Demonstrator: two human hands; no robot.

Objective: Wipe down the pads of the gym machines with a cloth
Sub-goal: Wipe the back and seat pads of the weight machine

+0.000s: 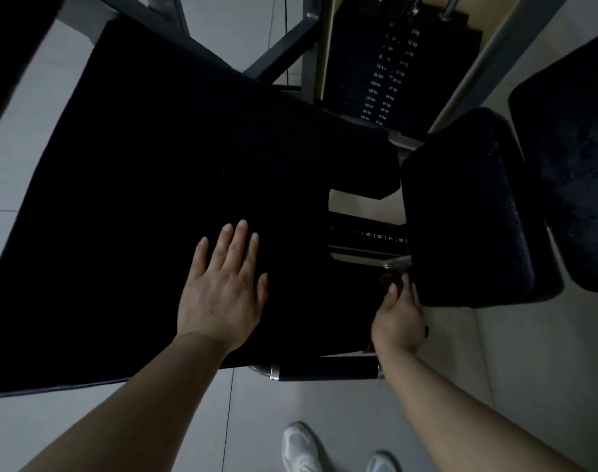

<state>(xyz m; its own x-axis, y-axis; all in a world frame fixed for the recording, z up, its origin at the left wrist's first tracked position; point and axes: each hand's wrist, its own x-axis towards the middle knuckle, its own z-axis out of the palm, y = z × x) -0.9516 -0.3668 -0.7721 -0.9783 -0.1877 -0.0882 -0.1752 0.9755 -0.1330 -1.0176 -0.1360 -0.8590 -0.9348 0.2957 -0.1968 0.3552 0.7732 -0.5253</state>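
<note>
A large black pad (pixel 161 185) of a gym machine fills the middle and left of the view. My left hand (pixel 222 287) lies flat on it near its front edge, fingers straight and spread. My right hand (pixel 398 316) is at the pad's right front corner, fingers curled around a dark reddish cloth (pixel 391 282) that shows above the thumb and below the wrist. A smaller black pad (pixel 471 212) stands just to the right of that hand, its lower left corner close to the fingers.
A black weight stack (pixel 389 69) with white numbers stands at the back between pale uprights. A third dark pad (pixel 569 137) is at the far right. A numbered adjustment bar (pixel 369 236) lies between the pads. A black handle (pixel 328 369) sits below the pad. My white shoes (pixel 301 447) stand on grey tiles.
</note>
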